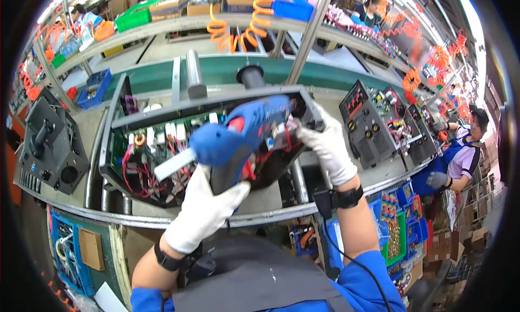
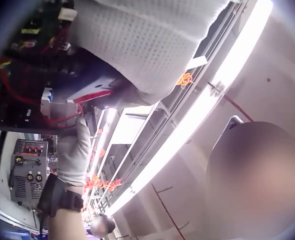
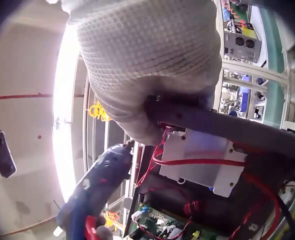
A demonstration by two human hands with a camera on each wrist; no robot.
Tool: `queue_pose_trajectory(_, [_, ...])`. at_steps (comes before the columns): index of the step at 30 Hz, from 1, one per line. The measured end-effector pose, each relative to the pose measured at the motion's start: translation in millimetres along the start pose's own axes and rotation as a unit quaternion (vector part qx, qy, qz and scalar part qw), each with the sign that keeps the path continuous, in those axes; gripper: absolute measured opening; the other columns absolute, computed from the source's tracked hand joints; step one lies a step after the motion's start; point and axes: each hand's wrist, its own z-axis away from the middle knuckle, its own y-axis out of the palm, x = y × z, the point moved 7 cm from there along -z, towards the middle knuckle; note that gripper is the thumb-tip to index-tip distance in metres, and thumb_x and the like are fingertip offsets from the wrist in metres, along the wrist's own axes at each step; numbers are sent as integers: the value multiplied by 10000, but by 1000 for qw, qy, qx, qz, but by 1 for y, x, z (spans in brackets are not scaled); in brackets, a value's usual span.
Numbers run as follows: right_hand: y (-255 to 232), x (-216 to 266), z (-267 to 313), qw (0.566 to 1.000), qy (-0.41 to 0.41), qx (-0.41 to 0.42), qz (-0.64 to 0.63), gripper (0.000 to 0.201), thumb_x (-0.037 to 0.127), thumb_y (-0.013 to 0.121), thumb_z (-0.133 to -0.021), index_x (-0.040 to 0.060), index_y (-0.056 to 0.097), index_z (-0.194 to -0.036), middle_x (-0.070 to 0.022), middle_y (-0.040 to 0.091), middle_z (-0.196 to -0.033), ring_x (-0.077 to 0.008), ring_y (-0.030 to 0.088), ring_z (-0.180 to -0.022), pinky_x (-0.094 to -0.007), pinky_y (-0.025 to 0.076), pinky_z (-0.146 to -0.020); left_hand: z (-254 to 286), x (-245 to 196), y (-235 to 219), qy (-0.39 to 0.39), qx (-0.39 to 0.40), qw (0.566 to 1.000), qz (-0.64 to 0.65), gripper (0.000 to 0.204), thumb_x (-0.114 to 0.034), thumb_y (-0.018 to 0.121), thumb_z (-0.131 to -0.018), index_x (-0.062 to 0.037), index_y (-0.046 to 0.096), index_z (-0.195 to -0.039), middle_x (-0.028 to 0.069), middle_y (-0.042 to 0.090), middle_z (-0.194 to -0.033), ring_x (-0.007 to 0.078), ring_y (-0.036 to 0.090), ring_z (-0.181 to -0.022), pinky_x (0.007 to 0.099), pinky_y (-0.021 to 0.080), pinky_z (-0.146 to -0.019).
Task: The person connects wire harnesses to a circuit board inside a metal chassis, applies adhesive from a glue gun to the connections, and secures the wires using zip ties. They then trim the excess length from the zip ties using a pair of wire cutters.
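Observation:
My gloved left hand (image 1: 208, 206) grips a blue hot glue gun (image 1: 216, 142) by its handle, over an open black metal case (image 1: 179, 107). A white glue stick (image 1: 176, 164) juts from the gun's rear, and its nozzle points to the case's right end. At that end my gloved right hand (image 1: 331, 149) curls over the case's edge (image 3: 237, 127). Its thumb lies by red wires (image 3: 163, 145) on a silver plate (image 3: 200, 157) inside the wall. Close by the thumb is the gun's tip (image 3: 127, 145). Circuit boards (image 1: 173, 130) fill the case.
Another dark machine (image 1: 51, 144) stands at the left, and open units (image 1: 371, 127) stand at the right. A person (image 1: 457, 155) works beyond them. Blue bins (image 1: 414, 214) and a green bin (image 1: 398, 239) of small parts sit below the bench at right. Orange coiled hoses (image 1: 233, 35) hang ahead.

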Motion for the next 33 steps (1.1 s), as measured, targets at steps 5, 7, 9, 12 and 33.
queue_pose_trajectory(5, [1,-1,-1,1000,-14,-12,-6,541,0,674,-833,1,514,-1350,4,651,-984,-35,565,-792,-195,490,-729,-10,14,22,20,29,994,106,562,63,642,-826,-40,425,-1334,79,582,-1196,137,569,-1096,285,479,-922])
queue_pose_trajectory(7, [2,0,0,1000,-1,-6,-15,530,9,673,-838,1,518,-1345,4,653,-989,-37,566,-806,-201,492,-738,-10,12,25,16,16,997,77,562,65,636,-831,-43,415,-1336,74,586,-1166,133,573,-1073,275,485,-908])
queue_pose_trajectory(9, [1,-2,0,1000,1,-3,-15,528,14,673,-839,-2,519,-1343,4,654,-992,-38,567,-812,-204,493,-745,-11,17,28,6,20,994,110,556,67,623,-842,-47,405,-1341,68,585,-1142,121,577,-1039,263,489,-890])
queue_pose_trajectory(12, [1,-1,1,1000,8,-1,-5,526,25,680,-838,-2,523,-1340,4,657,-1001,-40,570,-821,-209,496,-758,-8,21,29,-21,-2,993,116,561,70,613,-850,-52,391,-1350,68,581,-1141,115,580,-1011,252,491,-871])
queue_pose_trajectory(33, [2,-8,0,999,-4,-10,-52,458,36,680,-856,12,560,-1297,6,647,-963,-41,557,-811,-215,493,-737,0,29,19,-42,-21,999,23,552,-13,675,-841,-90,428,-1329,34,611,-1072,35,558,-726,175,455,-575])
